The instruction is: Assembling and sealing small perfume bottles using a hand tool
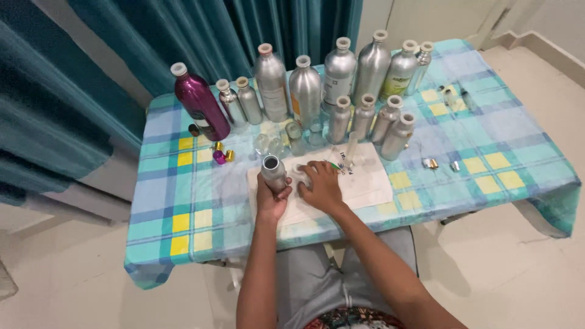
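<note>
My left hand (271,198) grips a small silver metal bottle (273,172) with its mouth uncapped, upright over the left edge of a white cloth (372,183). My right hand (321,186) rests palm down on that cloth, fingers spread toward a small white cap (301,169) by the fingertips. Whether the fingers touch the cap is unclear. A clear syringe-like tube (351,146) lies just beyond the right hand.
A row of tall silver bottles (340,73) and a magenta bottle (201,103) stand along the back of the checked tablecloth (195,207). Small glass vials (268,145), gold and purple caps (220,156) and metal caps (430,163) lie around. Teal curtains (122,49) hang behind.
</note>
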